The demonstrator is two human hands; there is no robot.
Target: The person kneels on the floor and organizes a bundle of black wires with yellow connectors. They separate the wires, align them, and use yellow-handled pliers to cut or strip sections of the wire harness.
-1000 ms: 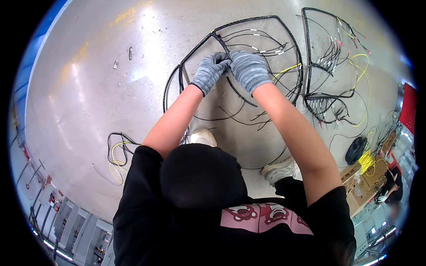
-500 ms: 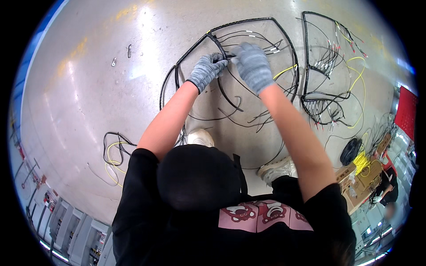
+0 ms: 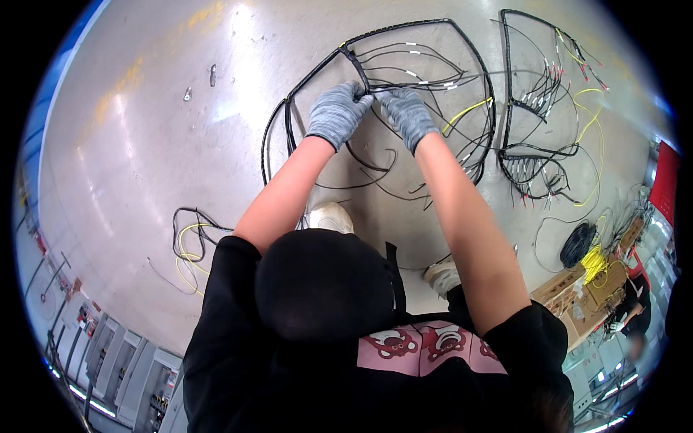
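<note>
A black-wrapped wire harness lies on the floor in a wide loop. A short wrapped branch comes off it toward me, and thin black wires with white labels fan out from it to the right. My left hand, in a grey glove, is closed around the lower end of this branch. Close beside it, my gloved right hand has its fingertips pinched together at the same spot. What those fingertips hold is hidden.
A second harness with red-tipped wires lies to the right. Further right are a black cable coil, yellow cable and cardboard boxes, with another person nearby. Loose black and yellow cables lie at the left.
My right hand was blurred and higher over the labelled wires; it has come down beside my left hand, fingertips together. My left hand keeps its hold on the branch.
</note>
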